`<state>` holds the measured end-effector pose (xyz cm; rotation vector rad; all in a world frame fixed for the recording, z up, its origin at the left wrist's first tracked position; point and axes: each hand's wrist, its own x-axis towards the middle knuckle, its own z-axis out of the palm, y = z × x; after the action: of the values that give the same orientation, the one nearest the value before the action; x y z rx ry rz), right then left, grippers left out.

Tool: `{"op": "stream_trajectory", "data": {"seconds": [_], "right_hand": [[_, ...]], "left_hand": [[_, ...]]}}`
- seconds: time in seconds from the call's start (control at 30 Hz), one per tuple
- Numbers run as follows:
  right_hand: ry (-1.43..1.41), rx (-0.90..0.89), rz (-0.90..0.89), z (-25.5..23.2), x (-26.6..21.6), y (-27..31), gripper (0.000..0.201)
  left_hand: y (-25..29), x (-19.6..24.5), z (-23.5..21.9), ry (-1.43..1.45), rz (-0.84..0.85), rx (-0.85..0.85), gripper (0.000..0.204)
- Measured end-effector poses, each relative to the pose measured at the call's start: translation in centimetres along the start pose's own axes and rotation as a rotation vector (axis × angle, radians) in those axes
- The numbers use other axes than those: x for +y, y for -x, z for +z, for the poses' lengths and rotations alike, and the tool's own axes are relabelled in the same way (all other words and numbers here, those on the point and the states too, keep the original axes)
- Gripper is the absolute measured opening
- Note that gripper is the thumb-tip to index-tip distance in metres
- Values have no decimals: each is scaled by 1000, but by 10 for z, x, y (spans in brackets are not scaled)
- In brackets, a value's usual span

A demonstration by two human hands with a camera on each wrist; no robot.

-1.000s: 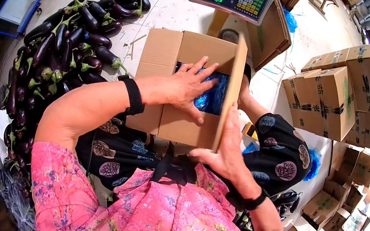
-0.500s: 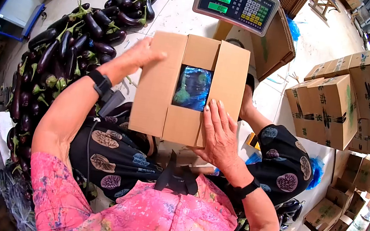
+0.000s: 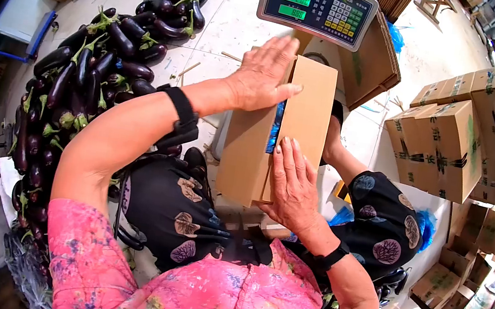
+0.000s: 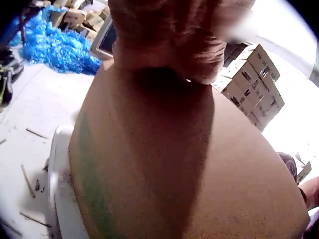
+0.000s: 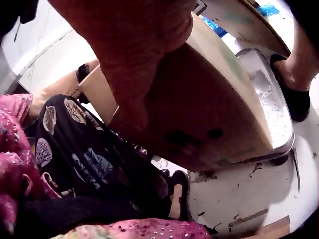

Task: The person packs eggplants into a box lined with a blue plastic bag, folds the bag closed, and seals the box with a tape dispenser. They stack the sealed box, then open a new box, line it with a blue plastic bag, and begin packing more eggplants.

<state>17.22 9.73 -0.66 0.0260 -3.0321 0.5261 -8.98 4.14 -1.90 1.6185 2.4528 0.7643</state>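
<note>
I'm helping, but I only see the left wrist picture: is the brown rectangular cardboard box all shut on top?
Observer: No, thin shiny blue plastic shows through a narrow gap between the brown cardboard flaps.
Operator: Where's the other hand?
Observer: The person's bare right hand rests on the right flap.
Operator: Is that dark screen switched on?
Observer: Yes, the grey-framed rectangular display shows green-lit rows of numbers.

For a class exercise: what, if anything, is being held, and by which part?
Nothing is clearly held: the left grip and right grip rest, fingers straight, on flaps of the cardboard box.
</note>
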Motion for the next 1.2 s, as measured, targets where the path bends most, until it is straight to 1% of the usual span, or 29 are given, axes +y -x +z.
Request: {"op": "stream_trajectory", "data": {"seconds": [0.1,0.13,0.23,0.4,0.5,0.53,0.63,0.67,0.87,0.97,1.07,1.2], "right_hand": [[-3,14,18,2,2,0,119],[-7,22,24,1,2,0,120],[-5,22,33,-1,3,1,119],[70,-53,21,1,4,-1,117],[85,-15,11,5,7,0,117],[85,-22,24,4,7,1,116],[13,40,69,5,3,1,118],[16,7,83,3,1,0,119],[65,-9,12,-1,1,2,113],[72,-36,-1,-1,2,2,109],[120,-39,-15,2,4,1,107],[125,-40,-12,-3,0,0,104]], "left_hand": [[-6,2,19,-214,99,-68,82],[-6,0,25,-249,169,-7,75],[-3,-4,31,-284,246,127,68],[0,-2,29,-277,241,163,66],[2,-4,31,-287,254,186,64],[3,-5,32,-297,258,193,63],[3,-6,36,-307,261,211,61],[3,-8,35,-311,261,218,61],[5,-13,32,-325,263,211,60],[4,-12,31,-315,233,162,61],[2,-12,39,-316,262,244,59],[-1,-11,40,-308,261,240,58]]}}
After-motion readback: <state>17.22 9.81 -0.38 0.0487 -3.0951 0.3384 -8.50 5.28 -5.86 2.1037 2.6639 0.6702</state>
